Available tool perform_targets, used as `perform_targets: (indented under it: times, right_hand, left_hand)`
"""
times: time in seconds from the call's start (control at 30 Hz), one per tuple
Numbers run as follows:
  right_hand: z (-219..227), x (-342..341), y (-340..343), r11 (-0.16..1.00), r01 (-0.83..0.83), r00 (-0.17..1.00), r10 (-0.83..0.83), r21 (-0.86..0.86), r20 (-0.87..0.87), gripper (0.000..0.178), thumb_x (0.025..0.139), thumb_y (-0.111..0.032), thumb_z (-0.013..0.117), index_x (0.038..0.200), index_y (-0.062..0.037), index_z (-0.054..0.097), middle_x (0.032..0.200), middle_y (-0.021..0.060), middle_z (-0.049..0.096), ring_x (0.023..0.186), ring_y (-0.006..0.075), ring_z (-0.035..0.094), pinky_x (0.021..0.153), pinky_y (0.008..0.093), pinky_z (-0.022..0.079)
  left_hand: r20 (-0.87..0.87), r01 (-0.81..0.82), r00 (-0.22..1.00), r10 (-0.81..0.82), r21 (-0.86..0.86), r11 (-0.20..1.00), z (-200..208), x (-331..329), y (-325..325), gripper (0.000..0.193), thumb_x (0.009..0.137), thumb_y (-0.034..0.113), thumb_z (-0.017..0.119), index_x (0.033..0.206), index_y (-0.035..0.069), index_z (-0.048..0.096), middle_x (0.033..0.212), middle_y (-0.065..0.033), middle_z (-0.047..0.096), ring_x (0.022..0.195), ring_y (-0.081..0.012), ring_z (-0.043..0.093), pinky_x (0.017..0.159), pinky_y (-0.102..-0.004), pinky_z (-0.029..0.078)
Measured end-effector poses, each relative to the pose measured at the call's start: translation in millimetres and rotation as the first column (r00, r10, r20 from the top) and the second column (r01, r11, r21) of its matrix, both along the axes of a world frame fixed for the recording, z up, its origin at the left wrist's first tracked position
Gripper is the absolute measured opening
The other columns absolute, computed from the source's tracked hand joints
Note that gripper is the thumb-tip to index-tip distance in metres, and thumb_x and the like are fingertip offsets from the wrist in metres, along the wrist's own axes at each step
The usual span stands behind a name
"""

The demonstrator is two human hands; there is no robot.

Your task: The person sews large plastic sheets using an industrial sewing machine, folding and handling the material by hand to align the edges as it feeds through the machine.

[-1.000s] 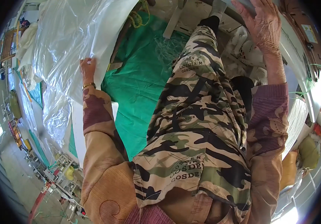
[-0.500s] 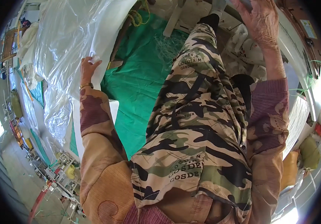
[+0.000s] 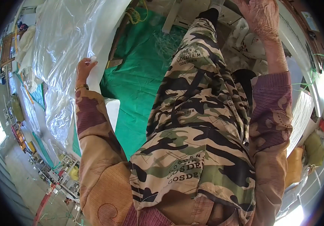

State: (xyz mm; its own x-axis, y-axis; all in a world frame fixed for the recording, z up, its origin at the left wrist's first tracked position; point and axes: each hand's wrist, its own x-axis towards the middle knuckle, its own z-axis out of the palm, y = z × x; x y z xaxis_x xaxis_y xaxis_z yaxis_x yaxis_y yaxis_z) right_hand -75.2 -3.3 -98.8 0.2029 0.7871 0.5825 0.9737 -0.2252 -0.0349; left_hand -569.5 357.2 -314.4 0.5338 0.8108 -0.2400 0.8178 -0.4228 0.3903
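Note:
Clear plastic film (image 3: pixel 62 49) hangs in wrinkled, shiny layers on the left, with a smooth white edge. At that edge is my left hand (image 3: pixel 84 69), its thumb and fingers pinched on the film. A bracelet circles that wrist. My right hand (image 3: pixel 261 19) is raised at the top right, beside a pale machine-like surface (image 3: pixel 292 28). The thumb side points up and left, but the fingertips are cut off by the upper rim, so whatever they touch is hidden. Between my arms is a camouflage apron or cloth (image 3: pixel 192 105) over my lap and leg.
Green sheeting (image 3: pixel 135 75) lies below, with tangled clear strands (image 3: pixel 167 45) on it. Yellow cord (image 3: pixel 135 16) hangs near a dark bar at the top. White bags (image 3: pixel 246 41) crowd beside my leg. Stuffed sacks (image 3: pixel 314 148) stand far right, and equipment (image 3: pixel 62 177) lines the far left.
My left hand has shifted slightly left, still pinching the film. My right hand has moved up a little, so more of its fingers are outside the picture.

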Motion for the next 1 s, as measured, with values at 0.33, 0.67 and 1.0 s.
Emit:
perform_targets:
  times: [0.33, 0.67, 1.0]
  right_hand:
    - [-1.7, 0.5, -0.3, 1.0, 0.017, 1.0, -0.017, 0.007, -0.02, 0.039, 0.086, -0.026, 0.067, 0.119, -0.0063, 0.061, 0.122, 0.0103, 0.062, 0.115, 0.0302, 0.056, 0.1, 0.0448, 0.041]
    - [-2.5, 1.4, -0.5, 1.0, 0.007, 1.0, -0.008, 0.016, 0.011, 0.039, 0.087, -0.028, 0.067, 0.119, -0.0072, 0.061, 0.123, 0.0094, 0.062, 0.116, 0.0296, 0.055, 0.101, 0.0446, 0.041]
    - [-3.5, 0.9, -1.0, 0.999, 0.036, 0.999, -0.036, 0.005, -0.003, 0.038, 0.088, -0.028, 0.065, 0.12, -0.009, 0.061, 0.125, 0.0078, 0.062, 0.118, 0.0287, 0.054, 0.103, 0.0465, 0.039]
  left_hand:
    - [0.035, 0.011, 0.999, -0.012, 0.01, 1.0, 22.7, 16.6, -14.5, 0.033, 0.076, 0.028, 0.079, 0.089, -0.001, 0.071, 0.081, -0.0125, 0.071, 0.075, -0.0229, 0.068, 0.07, -0.0338, 0.052]
    - [0.215, -0.076, 0.969, 0.121, -0.203, 0.976, 31.0, 28.6, -35.4, 0.026, 0.079, 0.022, 0.078, 0.082, -0.003, 0.071, 0.071, -0.0012, 0.066, 0.068, -0.0088, 0.058, 0.064, -0.024, 0.045]
    - [0.22, -0.168, 0.944, 0.245, -0.316, 0.934, 29.2, 22.3, -42.9, 0.023, 0.085, 0.028, 0.074, 0.09, 0.005, 0.074, 0.078, 0.0034, 0.065, 0.069, -0.0058, 0.054, 0.066, -0.0227, 0.041]
